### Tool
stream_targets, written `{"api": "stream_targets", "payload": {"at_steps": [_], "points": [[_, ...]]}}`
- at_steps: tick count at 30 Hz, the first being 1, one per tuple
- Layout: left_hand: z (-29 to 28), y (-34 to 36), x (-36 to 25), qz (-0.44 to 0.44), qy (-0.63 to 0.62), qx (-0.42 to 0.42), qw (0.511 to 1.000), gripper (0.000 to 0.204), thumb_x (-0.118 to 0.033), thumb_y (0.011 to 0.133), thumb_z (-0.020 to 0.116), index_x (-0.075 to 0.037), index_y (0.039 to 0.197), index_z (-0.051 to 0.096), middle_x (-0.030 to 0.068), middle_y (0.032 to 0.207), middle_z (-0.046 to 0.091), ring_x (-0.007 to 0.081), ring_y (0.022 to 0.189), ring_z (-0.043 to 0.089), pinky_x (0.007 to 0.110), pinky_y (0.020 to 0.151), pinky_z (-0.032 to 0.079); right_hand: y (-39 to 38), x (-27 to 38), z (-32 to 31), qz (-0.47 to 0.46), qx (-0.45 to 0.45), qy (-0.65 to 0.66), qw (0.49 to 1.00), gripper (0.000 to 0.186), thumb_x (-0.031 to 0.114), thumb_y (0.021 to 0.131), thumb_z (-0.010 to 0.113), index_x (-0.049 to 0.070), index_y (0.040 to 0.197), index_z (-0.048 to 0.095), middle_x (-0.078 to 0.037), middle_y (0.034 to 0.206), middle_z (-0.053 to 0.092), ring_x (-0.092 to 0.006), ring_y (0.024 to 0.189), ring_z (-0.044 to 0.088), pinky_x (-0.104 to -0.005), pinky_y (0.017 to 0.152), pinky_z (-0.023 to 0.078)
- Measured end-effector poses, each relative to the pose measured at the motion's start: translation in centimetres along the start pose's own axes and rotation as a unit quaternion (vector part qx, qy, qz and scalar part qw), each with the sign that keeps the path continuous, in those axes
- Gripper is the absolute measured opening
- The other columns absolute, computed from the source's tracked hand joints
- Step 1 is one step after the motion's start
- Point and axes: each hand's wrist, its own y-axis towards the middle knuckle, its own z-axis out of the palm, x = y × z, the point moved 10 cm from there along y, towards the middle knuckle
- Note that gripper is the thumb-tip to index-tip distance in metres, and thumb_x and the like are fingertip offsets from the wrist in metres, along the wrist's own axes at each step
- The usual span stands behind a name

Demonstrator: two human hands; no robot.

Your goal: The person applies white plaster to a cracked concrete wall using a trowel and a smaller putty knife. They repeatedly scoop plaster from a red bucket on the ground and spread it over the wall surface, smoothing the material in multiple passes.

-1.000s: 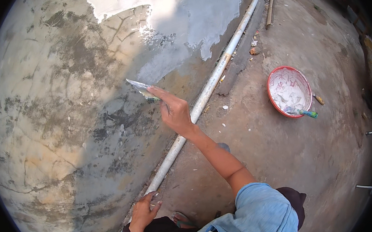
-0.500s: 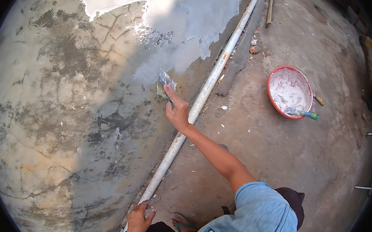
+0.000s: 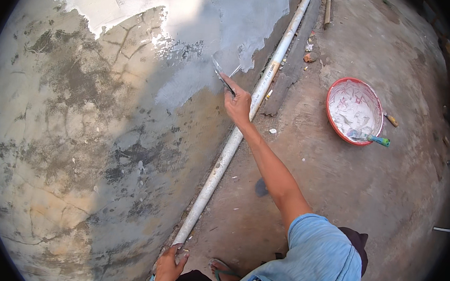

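My right hand (image 3: 238,106) is closed around a flat putty scraper (image 3: 222,77), which is tilted and seen nearly edge-on. The scraper is at the lower edge of a smooth, pale grey-white putty layer (image 3: 187,80) on the concrete wall (image 3: 79,140). My left hand (image 3: 168,268) rests by my dark-clad knee, beside the lower end of the white pipe (image 3: 217,174). Its thumb stands apart from the forefinger, and the other fingers are partly hidden. A small bluish sliver shows beside that hand, too small to make out.
On the ground to the right stands a red-rimmed bowl (image 3: 327,114) of whitish putty, with a green-blue-handled tool (image 3: 379,141) across its rim. A yellowish handle (image 3: 392,120) lies next to it. The pipe runs along the wall's foot, near rubble (image 3: 310,57).
My right hand has moved up and to the right with the scraper, whose blade has turned from broadside to nearly edge-on. My left hand stays by my knee.
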Motion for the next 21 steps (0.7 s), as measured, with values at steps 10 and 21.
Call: {"api": "stream_targets", "payload": {"at_steps": [10,21], "points": [[0.4,1.3,-4.1,0.009,-0.022,0.049,0.999,0.046,-0.032,0.085,0.07,-0.005,0.12,0.059,0.0156,0.097,0.069,0.036,0.082,0.065,0.045,0.075,0.05,6.0,-5.1,-6.4,0.047,-0.086,0.013,0.995,0.042,-0.002,0.088,0.052,0.011,0.126,0.065,-0.011,0.104,0.073,-0.0113,0.057,0.053,-0.0275,0.056,0.044],[1.8,2.3,-1.8,-0.004,-0.01,0.041,0.999,0.042,-0.03,0.085,0.07,-0.003,0.116,0.059,0.0171,0.099,0.068,0.0369,0.091,0.065,0.045,0.079,0.05,-11.1,-4.1,5.2,-0.036,-0.008,-0.02,0.999,0.06,-0.008,0.078,0.051,0.013,0.133,0.059,-0.017,0.133,0.058,-0.0285,0.122,0.058,-0.0268,0.088,0.048]]}}
